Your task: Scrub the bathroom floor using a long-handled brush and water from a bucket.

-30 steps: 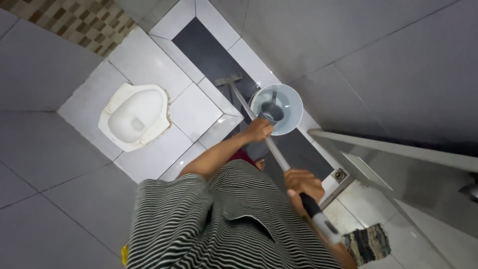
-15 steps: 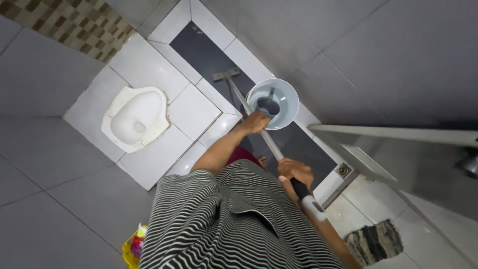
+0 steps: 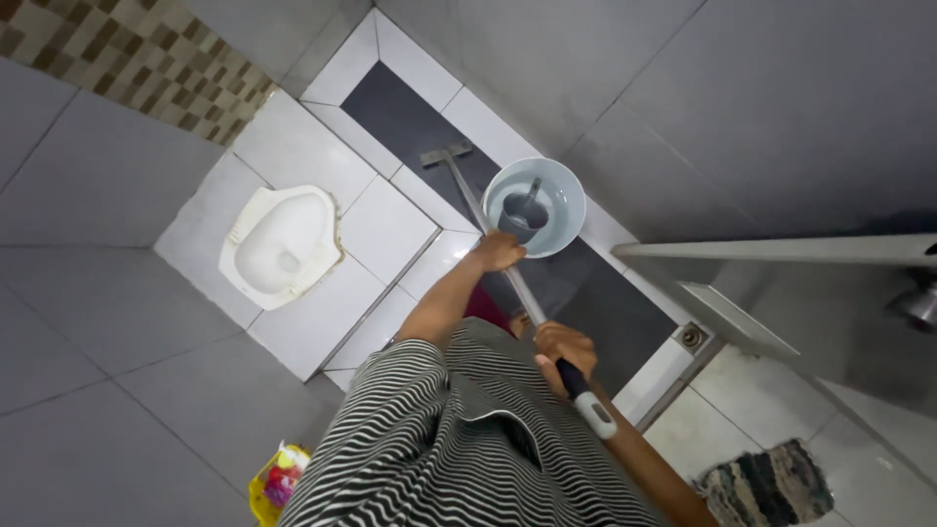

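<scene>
Both hands have slid w/ the view up-left since a sec ago; squeegee head [image 3: 447, 154] sits on dark floor [image 3: 395, 107] beside bucket [image 3: 571, 200]. Left hand [image 3: 498, 252] & right hand [image 3: 564, 348] each closed round the pole [image 3: 522, 298], so I'd say scrubbing's mid-stroke.

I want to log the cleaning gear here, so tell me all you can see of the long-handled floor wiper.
The floor wiper has a slim grey metal-looking pole with a black grip and pale end cap. Its narrow flat head rests on the dark floor tiles beside the light blue bucket. It slants diagonally. The left hand grips mid-pole, the right hand near the black grip.
</scene>
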